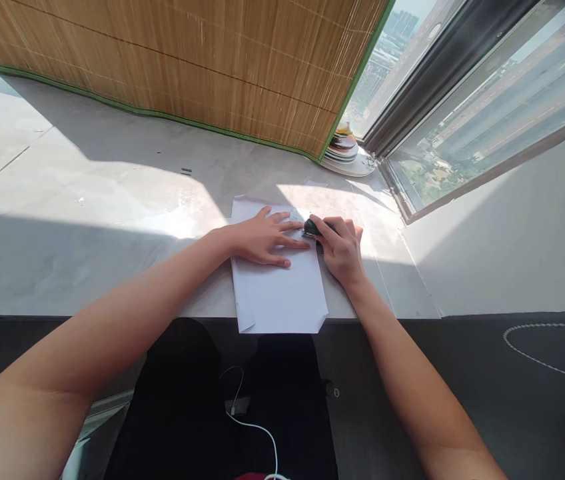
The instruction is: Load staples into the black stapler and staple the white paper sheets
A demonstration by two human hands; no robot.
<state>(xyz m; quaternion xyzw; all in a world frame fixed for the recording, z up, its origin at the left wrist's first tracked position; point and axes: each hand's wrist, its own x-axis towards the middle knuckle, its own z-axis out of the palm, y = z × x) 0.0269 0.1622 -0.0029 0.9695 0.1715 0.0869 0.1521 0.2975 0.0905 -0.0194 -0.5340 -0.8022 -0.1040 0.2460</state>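
Observation:
White sheets of paper [282, 300] lie on the ledge, their near end jutting a little past its front edge. My left hand [265, 239] rests flat on the upper half of the paper, fingers spread toward the right. Wrapped around a small black stapler [311, 228], my right hand [342, 247] is at the paper's right edge. The stapler's metal front end is over that edge, close to my left fingertips. Most of its body is hidden in my palm. Both near corners of the paper look creased.
A bamboo blind [187, 60] with green trim hangs across the back. Stacked plates [345, 157] stand in the corner by the window [462, 133]. A white wall [502, 247] bounds the right side of the grey ledge [112, 187]. A white cable [262, 427] lies over my lap.

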